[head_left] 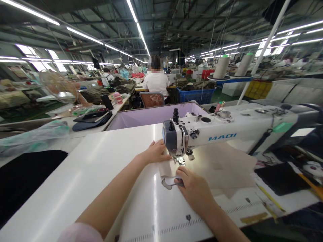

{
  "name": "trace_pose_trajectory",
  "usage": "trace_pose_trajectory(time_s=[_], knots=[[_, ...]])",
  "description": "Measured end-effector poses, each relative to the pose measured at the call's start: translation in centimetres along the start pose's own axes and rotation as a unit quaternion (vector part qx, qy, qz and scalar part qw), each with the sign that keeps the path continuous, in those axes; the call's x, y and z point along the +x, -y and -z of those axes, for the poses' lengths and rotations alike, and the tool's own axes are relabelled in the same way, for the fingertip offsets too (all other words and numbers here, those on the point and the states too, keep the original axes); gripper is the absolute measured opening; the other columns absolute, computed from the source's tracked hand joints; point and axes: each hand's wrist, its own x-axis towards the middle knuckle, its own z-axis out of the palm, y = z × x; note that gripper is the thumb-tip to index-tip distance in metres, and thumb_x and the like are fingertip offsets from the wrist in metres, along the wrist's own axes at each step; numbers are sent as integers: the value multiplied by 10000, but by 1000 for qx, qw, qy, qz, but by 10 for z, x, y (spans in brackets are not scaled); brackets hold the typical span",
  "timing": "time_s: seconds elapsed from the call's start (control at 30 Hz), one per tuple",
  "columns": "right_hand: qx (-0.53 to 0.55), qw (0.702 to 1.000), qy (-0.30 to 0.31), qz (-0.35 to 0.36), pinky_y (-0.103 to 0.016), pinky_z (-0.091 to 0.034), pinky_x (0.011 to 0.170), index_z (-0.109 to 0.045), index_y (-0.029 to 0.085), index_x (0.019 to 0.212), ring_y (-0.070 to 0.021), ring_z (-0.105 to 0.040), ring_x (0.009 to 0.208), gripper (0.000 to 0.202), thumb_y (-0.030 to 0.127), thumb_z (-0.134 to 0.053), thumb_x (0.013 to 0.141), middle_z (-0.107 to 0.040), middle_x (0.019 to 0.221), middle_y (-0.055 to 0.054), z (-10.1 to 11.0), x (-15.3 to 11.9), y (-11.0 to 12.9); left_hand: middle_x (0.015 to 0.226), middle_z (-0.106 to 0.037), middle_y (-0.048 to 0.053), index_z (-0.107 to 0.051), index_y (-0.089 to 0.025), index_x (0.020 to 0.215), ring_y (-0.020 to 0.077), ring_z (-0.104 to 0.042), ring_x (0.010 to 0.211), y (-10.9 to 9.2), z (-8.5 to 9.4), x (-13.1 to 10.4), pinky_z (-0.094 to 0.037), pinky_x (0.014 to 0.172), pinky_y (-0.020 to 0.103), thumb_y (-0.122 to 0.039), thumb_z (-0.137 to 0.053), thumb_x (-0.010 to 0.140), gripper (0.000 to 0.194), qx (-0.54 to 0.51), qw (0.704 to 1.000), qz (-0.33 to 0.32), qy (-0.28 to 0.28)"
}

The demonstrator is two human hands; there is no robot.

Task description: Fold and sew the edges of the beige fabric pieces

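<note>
A beige piece of fabric [168,169] lies under the presser foot [181,161] of a white sewing machine [224,134]; its near end curls up in a fold. More of the beige fabric spreads out to the right beneath the machine arm. My left hand [156,153] rests on the fabric's left side beside the needle head, fingers stretched out and partly hidden behind the head. Just in front of the foot, my right hand [191,183] is closed on the fabric's right edge, thumb tucked beneath the curled end.
Two thread cones [222,67] stand behind the machine. A lilac bin [151,116] borders the table's far edge. Dark cloth [30,181] lies at left, a black flat item [281,178] at right. Ahead, a person in white [156,82] sits facing away beside a blue crate [195,95].
</note>
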Motion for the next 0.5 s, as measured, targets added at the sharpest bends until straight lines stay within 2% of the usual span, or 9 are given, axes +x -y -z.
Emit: trace_pose_trajectory(time_s=[0.2, 0.33, 0.5], knots=[[6, 1000, -6, 19, -292, -533, 716, -626, 209, 953, -210, -674, 893, 119, 116, -681, 904, -676, 1024, -15, -1, -10, -4, 1404, -572, 85, -596, -282, 1327, 338, -470, 1336, -9, 1, -3, -340, 1145, 516, -467, -724, 850, 527, -9, 999, -22, 29], [28, 999, -20, 28, -290, -530, 738, -610, 212, 1022, -216, -677, 944, 206, 69, -664, 883, -672, 1099, -30, -4, -18, -4, 1445, -540, 86, -567, -279, 1359, 347, -443, 1360, -12, 0, -10, -308, 1161, 543, -465, -733, 843, 573, -15, 999, -26, 27], [31, 999, -6, 11, -301, -533, 752, -593, 215, 1031, -225, -675, 965, 190, 80, -637, 906, -667, 1123, -38, -2, -17, -1, 1426, -558, 91, -596, -272, 1324, 348, -459, 1345, -10, -1, -5, -311, 1158, 543, -470, -749, 833, 551, -22, 999, -24, 30]])
